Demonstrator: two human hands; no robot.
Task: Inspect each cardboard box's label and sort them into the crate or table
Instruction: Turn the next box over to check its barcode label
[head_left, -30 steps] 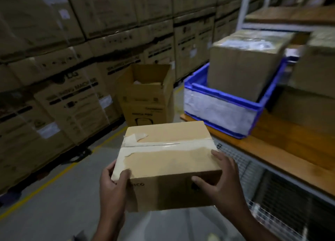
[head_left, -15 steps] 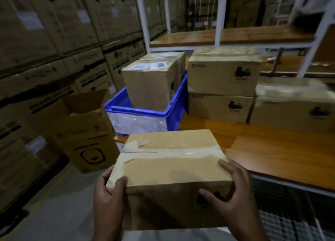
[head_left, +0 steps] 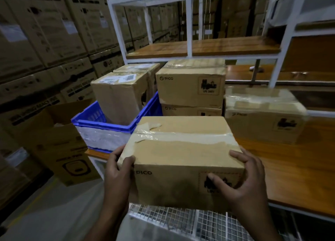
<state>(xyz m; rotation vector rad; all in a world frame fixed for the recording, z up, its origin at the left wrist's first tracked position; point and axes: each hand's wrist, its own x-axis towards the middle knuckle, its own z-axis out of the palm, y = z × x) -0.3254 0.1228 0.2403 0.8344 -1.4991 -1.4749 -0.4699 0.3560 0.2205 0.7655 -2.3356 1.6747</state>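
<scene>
Box (head_left: 179,161) gripped at both ends, left hand (head_left: 118,170) and right hand (head_left: 243,184) curled round corners; long axis crosswise, above near edge of surface (head_left: 290,177); crate (head_left: 101,121) ahead-left.

- The held box (head_left: 181,161) hides the palm of the left hand (head_left: 117,173) and the counter (head_left: 290,177) edge behind it.
- Beyond the hands, the lower box (head_left: 190,111) of the stack shows only a strip above the held box.
- Beyond the left hand, the crate (head_left: 108,126) conceals the base of its front box (head_left: 117,95); that label's print is too small to read.
- Right of the right hand (head_left: 243,184), the wrapped box (head_left: 262,113) is blurred.
</scene>
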